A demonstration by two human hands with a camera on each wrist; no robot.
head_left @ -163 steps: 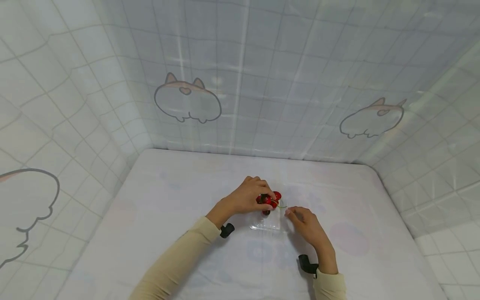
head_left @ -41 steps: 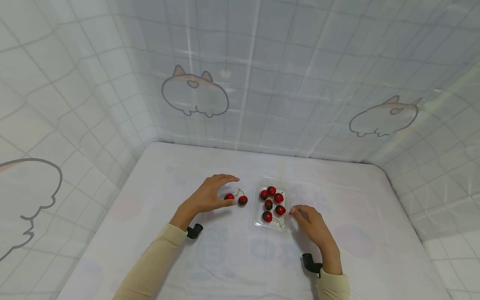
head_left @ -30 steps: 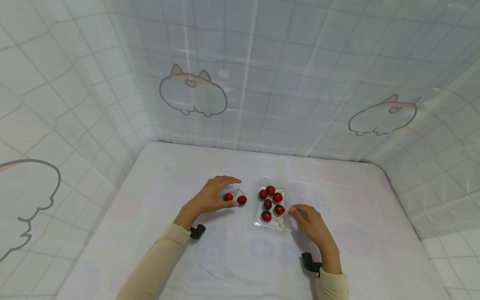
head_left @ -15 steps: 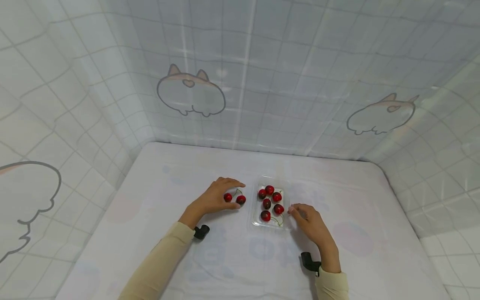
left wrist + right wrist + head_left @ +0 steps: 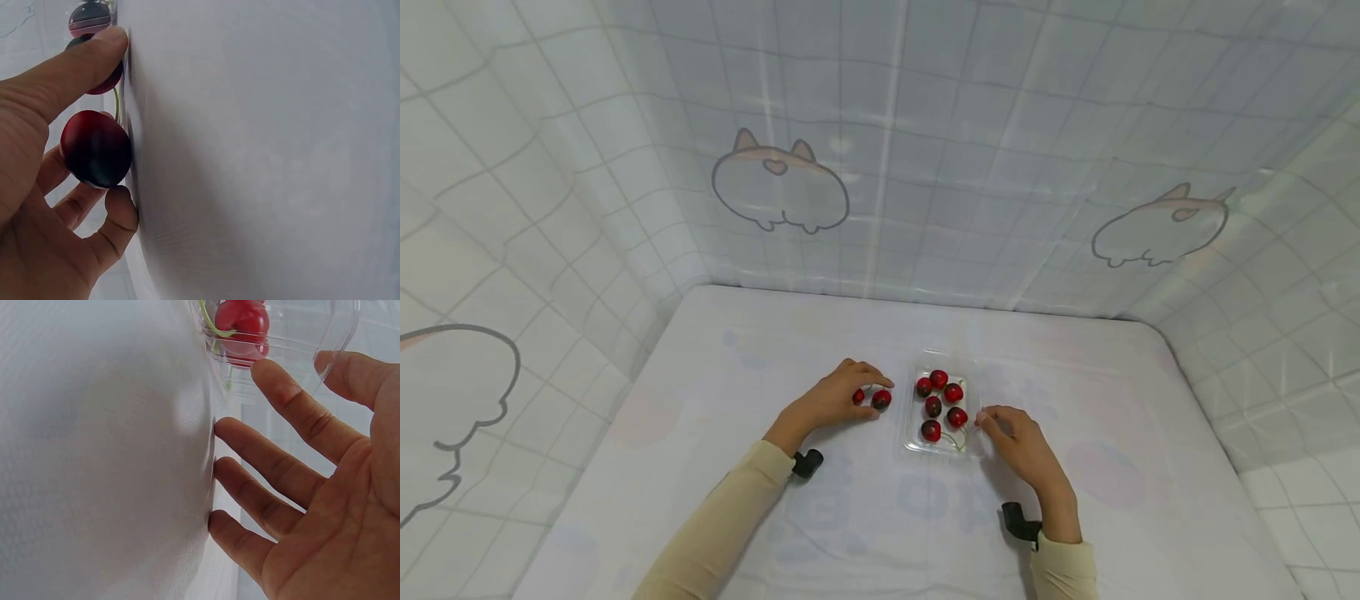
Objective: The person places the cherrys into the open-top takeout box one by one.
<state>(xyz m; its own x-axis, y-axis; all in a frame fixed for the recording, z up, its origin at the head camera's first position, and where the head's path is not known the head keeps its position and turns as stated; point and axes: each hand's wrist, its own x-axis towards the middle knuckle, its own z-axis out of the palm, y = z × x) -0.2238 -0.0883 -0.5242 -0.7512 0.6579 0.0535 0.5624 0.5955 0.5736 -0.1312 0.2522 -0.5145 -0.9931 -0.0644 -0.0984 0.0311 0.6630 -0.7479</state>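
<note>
My left hand (image 5: 833, 400) curls its fingers and thumb round two cherries joined by a green stem, on the table left of the container. One cherry (image 5: 882, 400) lies between thumb and index finger. The other cherry (image 5: 95, 149) sits closer to the palm, near a curled finger. How firmly they are held cannot be told. With thumb and index finger, my right hand (image 5: 1020, 442) pinches the right rim of a clear plastic container (image 5: 917, 447). Its other fingertips rest on the tablecloth in the right wrist view. Several dark red cherries (image 5: 933, 407) lie in the container.
A white patterned cloth (image 5: 880, 533) covers the table. Pale gridded curtains (image 5: 925, 167) with animal drawings stand behind it and on both sides. A black wrist mount (image 5: 808, 463) is on the left wrist, another mount (image 5: 1019, 523) on the right.
Since 5.4 s ago, the left hand has moved left from over the container to the two cherries on the table. Its fingers have since drawn in round them. The right hand stays at the rim.
</note>
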